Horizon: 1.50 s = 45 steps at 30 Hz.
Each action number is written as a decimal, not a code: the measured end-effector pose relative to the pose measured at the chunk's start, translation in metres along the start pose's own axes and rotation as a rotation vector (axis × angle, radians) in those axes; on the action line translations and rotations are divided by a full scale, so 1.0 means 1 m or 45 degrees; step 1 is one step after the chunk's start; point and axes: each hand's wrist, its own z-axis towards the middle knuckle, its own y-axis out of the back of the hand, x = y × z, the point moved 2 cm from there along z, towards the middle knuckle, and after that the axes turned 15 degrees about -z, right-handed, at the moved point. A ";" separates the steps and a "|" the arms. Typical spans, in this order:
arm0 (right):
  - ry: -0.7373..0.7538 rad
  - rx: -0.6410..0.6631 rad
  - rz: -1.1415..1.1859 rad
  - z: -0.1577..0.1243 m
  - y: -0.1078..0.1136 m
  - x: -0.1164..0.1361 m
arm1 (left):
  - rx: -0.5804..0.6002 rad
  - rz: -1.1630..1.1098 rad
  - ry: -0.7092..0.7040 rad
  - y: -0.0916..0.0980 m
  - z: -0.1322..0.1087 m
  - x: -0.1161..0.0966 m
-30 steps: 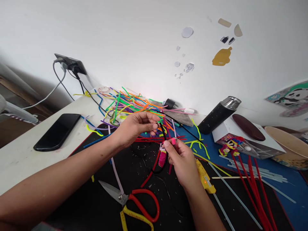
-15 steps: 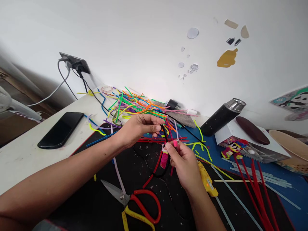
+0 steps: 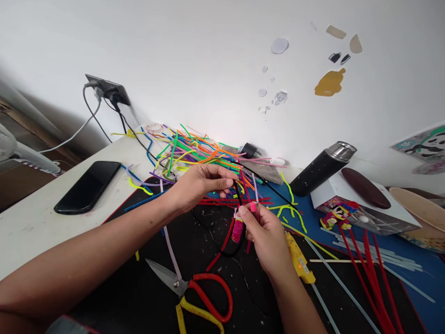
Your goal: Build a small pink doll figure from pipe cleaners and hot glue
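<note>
My left hand (image 3: 205, 183) pinches the upper end of a black pipe cleaner (image 3: 238, 194) between thumb and fingers. Lower down, the same pipe cleaner passes under the thumb of my right hand (image 3: 267, 236) and curves in a loop below it. A small magenta piece wound from pipe cleaner (image 3: 237, 230), with yellow and pale pink bits, hangs at my right fingertips. A bright pink bit (image 3: 253, 207) sticks up between my right thumb and fingers. How these pieces join is hidden by the right hand.
Scissors (image 3: 181, 287) lie on the black mat, and a yellow glue gun (image 3: 298, 260) rests beside my right forearm. Behind are piled colourful pipe cleaners (image 3: 187, 150). A phone (image 3: 88, 187) lies left; a black flask (image 3: 321, 169), a white box (image 3: 365, 199) and a small figure (image 3: 337, 214) stand right.
Both hands keep nearly the same place and grip. The view has shifted very slightly; nothing has been let go or taken up.
</note>
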 end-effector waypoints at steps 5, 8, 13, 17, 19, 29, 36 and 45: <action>0.002 0.005 -0.013 0.000 0.000 0.000 | 0.008 0.024 -0.008 0.000 0.001 -0.001; -0.002 0.020 -0.005 -0.001 0.000 0.002 | 0.010 0.035 -0.012 0.001 0.001 -0.001; 0.012 0.026 0.027 -0.001 0.000 0.004 | 0.012 0.039 -0.001 0.002 0.002 -0.002; 0.019 -0.015 0.099 0.000 0.002 0.006 | 0.037 0.035 0.046 -0.001 -0.001 -0.001; 0.018 -0.040 0.115 0.000 0.002 0.007 | 0.056 0.018 0.094 -0.003 -0.002 0.001; 0.083 -0.036 -0.072 -0.003 0.004 0.014 | 0.140 -0.020 0.193 -0.010 -0.007 0.013; 0.061 -0.034 -0.079 -0.004 0.005 0.012 | 0.164 -0.055 0.198 -0.012 -0.008 0.013; 0.018 -0.031 0.085 -0.005 0.004 0.014 | 0.166 -0.079 0.172 -0.012 -0.007 0.013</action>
